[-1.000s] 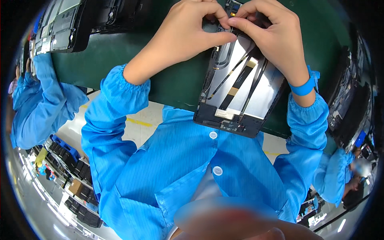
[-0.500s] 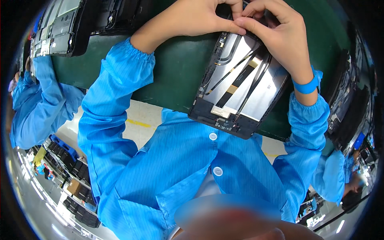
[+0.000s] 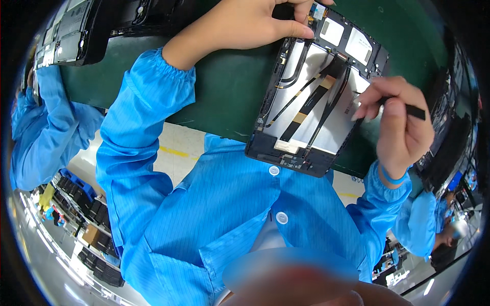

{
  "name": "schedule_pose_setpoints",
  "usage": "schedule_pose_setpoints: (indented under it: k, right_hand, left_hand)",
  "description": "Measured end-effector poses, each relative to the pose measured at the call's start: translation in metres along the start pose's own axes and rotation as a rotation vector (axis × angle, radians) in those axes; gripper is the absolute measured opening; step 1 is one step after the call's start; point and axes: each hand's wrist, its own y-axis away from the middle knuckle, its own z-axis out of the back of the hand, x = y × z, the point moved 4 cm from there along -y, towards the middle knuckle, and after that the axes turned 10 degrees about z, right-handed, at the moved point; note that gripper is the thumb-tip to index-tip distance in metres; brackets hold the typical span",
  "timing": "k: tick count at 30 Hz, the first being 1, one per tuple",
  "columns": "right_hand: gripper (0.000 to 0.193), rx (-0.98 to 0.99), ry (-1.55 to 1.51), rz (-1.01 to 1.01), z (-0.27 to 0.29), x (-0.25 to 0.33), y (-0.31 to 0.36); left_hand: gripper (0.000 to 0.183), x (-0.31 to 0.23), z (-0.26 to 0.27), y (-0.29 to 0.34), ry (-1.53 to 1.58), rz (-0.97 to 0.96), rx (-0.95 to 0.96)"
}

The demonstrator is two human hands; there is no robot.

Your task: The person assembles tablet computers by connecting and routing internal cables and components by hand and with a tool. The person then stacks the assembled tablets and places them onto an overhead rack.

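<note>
An opened tablet (image 3: pixel 334 135) lies tilted on the green table in front of me, its silver inner plate and circuit parts exposed. Black ribbon cables (image 3: pixel 310 105) with gold patches run across the plate. My left hand (image 3: pixel 245 24) pinches the tablet's far left edge between thumb and fingers; some fingertips are cut off by the frame's top. Just off the tablet's right side, my right hand (image 3: pixel 403 125) is closed around a slim black strip-like piece (image 3: pixel 416 112), whose flat end sticks out past the thumb. The fingers hide its other end, so its kind is unclear.
Dark device housings (image 3: pixel 76 33) stand at the far left of the green table (image 3: pixel 219 97). More dark parts (image 3: pixel 444 132) line the right side. Co-workers' blue sleeves (image 3: pixel 51 122) show at both sides. Shelves with black trays (image 3: pixel 97 209) are at lower left.
My right hand has left the tablet's far edge and moved right and toward me, the black piece now showing in it. The far part of the tablet is uncovered. My left hand stays.
</note>
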Motion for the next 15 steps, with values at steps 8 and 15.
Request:
schedule_pose_setpoints:
  k: [8,15]
  right_hand:
    - [0.020,0.139,-0.052,0.020,-0.023,0.004,0.005]
    - [0.024,0.177,-0.040,0.141,-0.043,0.002,0.011]
  left_hand:
    - [0.026,0.010,0.004,0.007,-0.002,-0.070,-0.032]
    - [0.025,0.012,0.005,0.008,0.061,-0.098,-0.043]
